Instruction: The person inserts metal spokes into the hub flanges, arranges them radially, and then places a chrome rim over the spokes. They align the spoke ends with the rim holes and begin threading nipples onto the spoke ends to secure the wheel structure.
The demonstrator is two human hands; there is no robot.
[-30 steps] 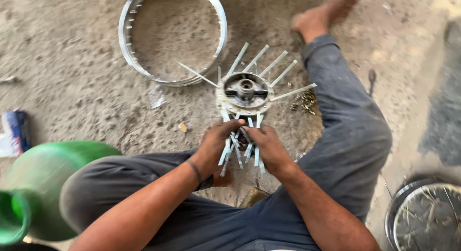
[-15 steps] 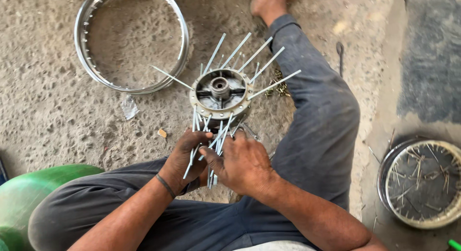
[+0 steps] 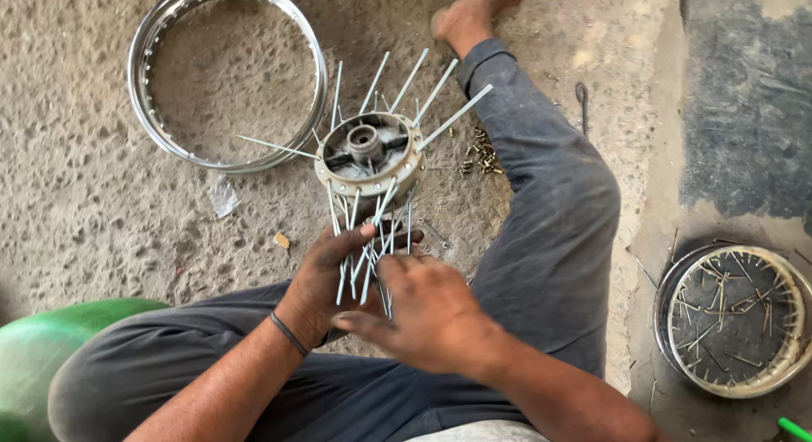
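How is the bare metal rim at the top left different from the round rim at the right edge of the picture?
The bare rim is shiny chrome; the rim at the right looks dull and pale. The bare rim rings only ground; the right one holds loose spokes scattered inside. The bare rim lies just beyond the hub, which the left hand and right hand work at; the right one lies apart. Both lie flat on the ground.

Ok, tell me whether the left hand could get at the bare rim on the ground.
Probably yes: the rim lies in the open to the left, nothing between, but the left hand is gripping the hub's spokes.
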